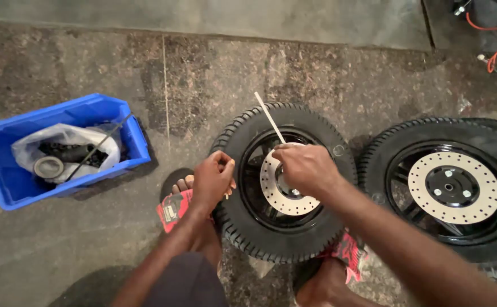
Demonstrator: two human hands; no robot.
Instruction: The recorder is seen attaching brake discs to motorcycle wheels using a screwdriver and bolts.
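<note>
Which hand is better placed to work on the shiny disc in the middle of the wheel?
Probably the right hand: it rests over the brake disc, holding a thin white tool. The left hand sits out on the tyre.

Arms: showing bare to the elbows, wearing no sleeves.
Left hand (213, 177): wearing no glove, ring or watch.
Right hand (305, 169): going uncovered likewise.
Legs: wearing dark grey shorts (186, 281).
Feet: wearing open red sandals (173, 209) with black and white markings, toes showing.
</note>
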